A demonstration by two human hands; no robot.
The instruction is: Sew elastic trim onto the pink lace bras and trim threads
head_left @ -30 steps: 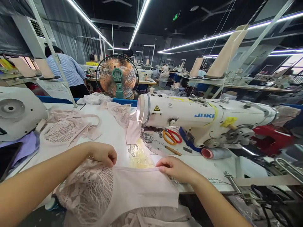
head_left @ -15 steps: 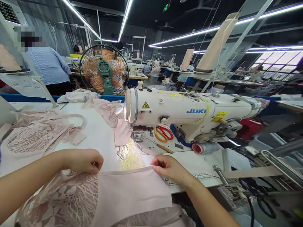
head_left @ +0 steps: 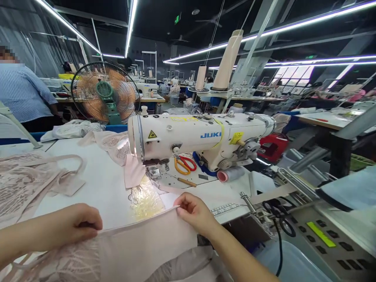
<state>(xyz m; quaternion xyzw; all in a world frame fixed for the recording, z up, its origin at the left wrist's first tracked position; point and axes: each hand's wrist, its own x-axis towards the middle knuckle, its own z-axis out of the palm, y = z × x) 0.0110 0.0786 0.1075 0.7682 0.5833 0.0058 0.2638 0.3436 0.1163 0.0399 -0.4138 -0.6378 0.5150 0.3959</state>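
Both hands pinch the pink fabric's (head_left: 147, 244) top edge, stretched nine to three o'clock: left hand (head_left: 75, 226) closed at nine, right hand (head_left: 192, 211) at three, nearer the needle (head_left: 154, 172) at twelve.

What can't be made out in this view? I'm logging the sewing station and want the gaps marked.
Head view:
- Left hand: fingertips curled under, grip on the pale pink fabric panel hidden.
- Pink fabric panel: cut off by the bottom edge.
- Needle of the white sewing machine: lost in lamp glare.
- Orange-and-red-handled scissors: blades behind the machine.
- Right hand: pinches the panel's edge.
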